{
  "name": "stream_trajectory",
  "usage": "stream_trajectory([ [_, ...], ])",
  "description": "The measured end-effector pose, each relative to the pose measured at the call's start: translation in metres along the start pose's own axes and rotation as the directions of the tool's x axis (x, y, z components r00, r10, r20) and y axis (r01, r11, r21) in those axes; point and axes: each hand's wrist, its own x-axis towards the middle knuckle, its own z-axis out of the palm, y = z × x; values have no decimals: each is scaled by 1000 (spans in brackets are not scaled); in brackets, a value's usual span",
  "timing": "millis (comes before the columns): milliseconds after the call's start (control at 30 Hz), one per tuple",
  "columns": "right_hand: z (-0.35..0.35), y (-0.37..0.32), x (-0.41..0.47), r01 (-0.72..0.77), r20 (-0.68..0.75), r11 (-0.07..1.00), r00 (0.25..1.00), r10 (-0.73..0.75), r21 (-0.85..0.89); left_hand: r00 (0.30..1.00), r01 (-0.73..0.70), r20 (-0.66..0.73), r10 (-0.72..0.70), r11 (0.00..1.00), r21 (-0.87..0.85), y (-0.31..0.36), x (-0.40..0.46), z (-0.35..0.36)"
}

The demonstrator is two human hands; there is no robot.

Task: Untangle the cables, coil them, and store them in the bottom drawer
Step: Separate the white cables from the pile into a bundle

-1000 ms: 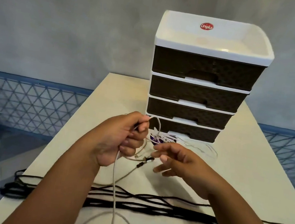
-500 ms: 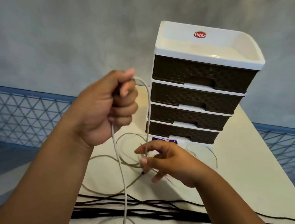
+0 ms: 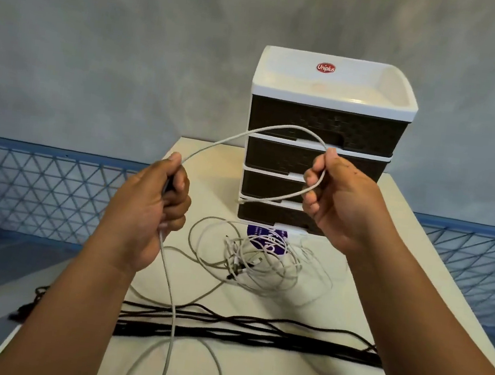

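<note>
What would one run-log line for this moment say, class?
stage: coiling | left hand: grips white cable | right hand: holds cable's loop | tangle: on table | bottom drawer: closed

A bundle of black yarn (image 3: 237, 335) lay across my table (image 3: 382, 297), and a purple sticker (image 3: 260, 235) sat flat near the far end.
</note>
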Motion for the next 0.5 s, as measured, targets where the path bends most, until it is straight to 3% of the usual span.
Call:
stream_trajectory([
  [133, -16, -17, -35, 3, 64, 998, 998, -7, 63, 1000, -6, 28, 6, 1000, 6, -2, -31, 24],
  [233, -31, -23, -64, 19, 98, 1000, 995, -17, -21, 997, 4, 71, -5, 1000, 19, -4, -59, 45],
  [500, -79, -16, -144, 12, -60, 969, 998, -27, -248, 962, 110, 246, -119, 993, 47, -20, -154, 85],
])
